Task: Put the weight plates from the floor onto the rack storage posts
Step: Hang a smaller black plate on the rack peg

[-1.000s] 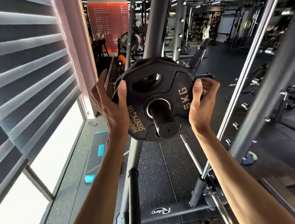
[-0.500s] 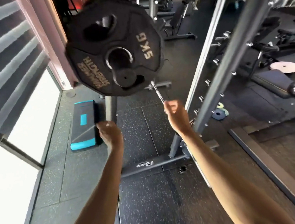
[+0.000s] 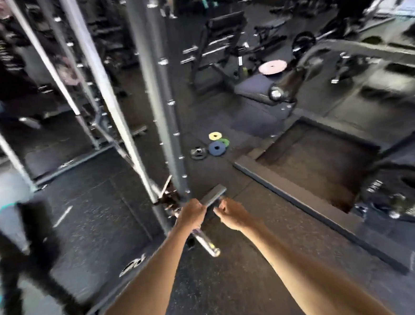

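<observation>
Several small weight plates lie on the dark rubber floor beyond the rack: a yellow plate (image 3: 215, 135), a green plate (image 3: 224, 141), a blue plate (image 3: 216, 148) and a black plate (image 3: 198, 153). A big black plate (image 3: 409, 197) sits low at the right edge. The grey rack upright (image 3: 157, 91) rises between me and the small plates. My left hand (image 3: 192, 214) and my right hand (image 3: 232, 213) hang side by side near the upright's foot, fingers loosely curled, holding nothing. The whole view is motion-blurred.
A chrome bar end (image 3: 206, 243) sticks out low by the rack foot, under my left wrist. A raised platform edge (image 3: 301, 194) runs diagonally on the right. Farther back a bench (image 3: 255, 89) carries a pink plate (image 3: 272, 67).
Both hands have let go of the 5 kg plate on its post and dropped to waist height. My view has swung right and down, onto the small plates on the floor.
</observation>
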